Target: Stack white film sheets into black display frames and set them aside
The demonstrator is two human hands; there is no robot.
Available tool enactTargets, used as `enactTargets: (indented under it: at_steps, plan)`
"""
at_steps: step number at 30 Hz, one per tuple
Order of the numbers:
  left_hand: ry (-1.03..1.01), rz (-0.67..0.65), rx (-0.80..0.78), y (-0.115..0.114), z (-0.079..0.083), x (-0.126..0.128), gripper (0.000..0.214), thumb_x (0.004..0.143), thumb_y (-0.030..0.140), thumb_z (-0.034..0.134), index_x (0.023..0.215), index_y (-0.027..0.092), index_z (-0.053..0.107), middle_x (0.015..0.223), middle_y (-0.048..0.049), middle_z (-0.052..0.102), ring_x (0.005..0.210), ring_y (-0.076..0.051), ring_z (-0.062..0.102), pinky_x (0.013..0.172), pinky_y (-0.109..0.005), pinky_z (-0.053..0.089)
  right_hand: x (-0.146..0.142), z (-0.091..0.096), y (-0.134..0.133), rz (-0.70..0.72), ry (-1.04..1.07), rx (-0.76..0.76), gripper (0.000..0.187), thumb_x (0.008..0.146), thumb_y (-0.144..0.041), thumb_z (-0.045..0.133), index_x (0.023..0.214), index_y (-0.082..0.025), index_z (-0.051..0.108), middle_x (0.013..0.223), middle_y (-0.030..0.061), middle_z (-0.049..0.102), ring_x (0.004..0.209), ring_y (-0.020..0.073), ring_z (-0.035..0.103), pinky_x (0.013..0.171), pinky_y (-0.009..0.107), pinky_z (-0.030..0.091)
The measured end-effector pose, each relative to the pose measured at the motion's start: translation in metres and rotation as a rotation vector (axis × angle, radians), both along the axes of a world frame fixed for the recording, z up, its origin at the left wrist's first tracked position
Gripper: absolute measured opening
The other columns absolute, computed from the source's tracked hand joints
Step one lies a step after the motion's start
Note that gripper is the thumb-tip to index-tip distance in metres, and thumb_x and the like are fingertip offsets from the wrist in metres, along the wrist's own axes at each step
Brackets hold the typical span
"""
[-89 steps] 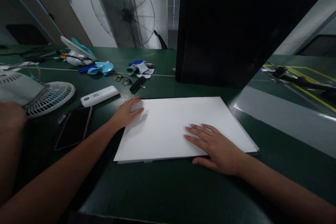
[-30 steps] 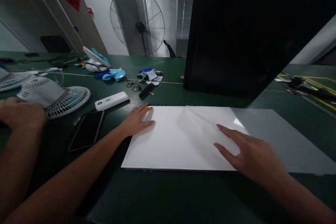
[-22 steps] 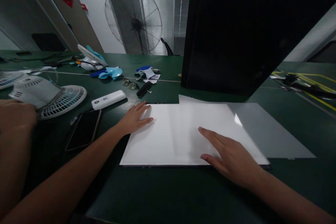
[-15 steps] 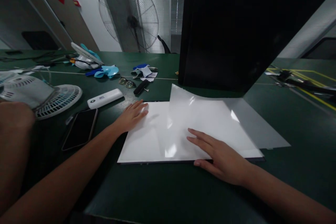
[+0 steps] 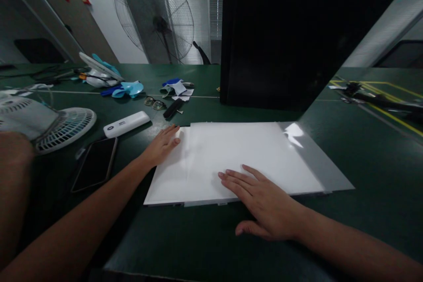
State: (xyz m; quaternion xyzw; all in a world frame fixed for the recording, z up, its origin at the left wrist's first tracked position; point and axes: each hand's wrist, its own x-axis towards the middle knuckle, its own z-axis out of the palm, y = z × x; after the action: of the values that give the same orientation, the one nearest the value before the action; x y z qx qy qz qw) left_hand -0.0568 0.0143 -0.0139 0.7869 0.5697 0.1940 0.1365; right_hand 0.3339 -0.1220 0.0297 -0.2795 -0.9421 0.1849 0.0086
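Note:
A white rectangular panel lies flat on the dark green table. A thin translucent sheet rests on top of it and sticks out past its right edge. My left hand lies flat on the panel's far left corner, fingers stretched out. Fingers spread, my right hand presses flat on the sheet near the panel's front edge. Neither hand grips anything.
A big black upright panel stands just behind the white one. To the left lie a dark phone, a white power bank, glasses, a small white fan and blue parts. Another person's arm is at far left.
The translucent sheet, off to the right a second ago, has been slid left and laid over the white panel. My right hand moved left with it; my left hand stayed put.

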Motion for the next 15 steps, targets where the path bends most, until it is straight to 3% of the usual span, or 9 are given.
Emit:
enactTargets:
  at_steps: [3,7,12,15]
  plan:
    - [0.05,0.01,-0.009,-0.001,0.002,0.006,0.117,0.086,0.101,0.028,0.164,0.015,0.044,0.173,-0.0197,0.037,0.163,-0.041,0.029,0.133,-0.058,0.02,-0.003,-0.002,0.0,0.064,0.051,0.032,0.09,0.102,-0.079,0.044,0.161,-0.011,0.048,0.175,0.019,0.013,0.163,0.0345,0.019,0.133,0.059,0.025]
    - [0.14,0.011,0.008,-0.003,0.004,0.012,0.12,0.08,0.097,0.054,0.162,0.01,0.044,0.172,-0.0236,0.038,0.162,-0.043,0.029,0.133,-0.059,0.022,-0.002,-0.002,-0.001,0.116,0.091,0.054,0.09,0.103,-0.076,0.048,0.165,-0.011,0.042,0.175,0.0194,0.014,0.163,0.0325,0.019,0.132,0.055,0.028]
    - [0.077,0.078,0.018,-0.002,0.004,0.009,0.105,0.084,0.087,0.059,0.155,0.01,0.054,0.169,-0.0228,0.044,0.157,-0.038,0.042,0.131,-0.052,0.03,0.011,-0.001,0.0,-0.034,0.028,0.22,0.075,0.105,-0.062,0.054,0.168,-0.022,0.04,0.175,0.0118,0.017,0.162,0.0354,0.021,0.131,0.066,0.024]
    - [0.04,0.089,0.028,-0.001,0.003,0.006,0.094,0.088,0.08,0.06,0.152,0.012,0.058,0.167,-0.0202,0.048,0.153,-0.036,0.048,0.13,-0.05,0.033,0.02,-0.004,0.006,-0.124,-0.023,0.244,0.072,0.104,-0.057,0.056,0.167,-0.023,0.043,0.173,0.0115,0.026,0.157,0.0371,0.034,0.126,0.066,0.036]
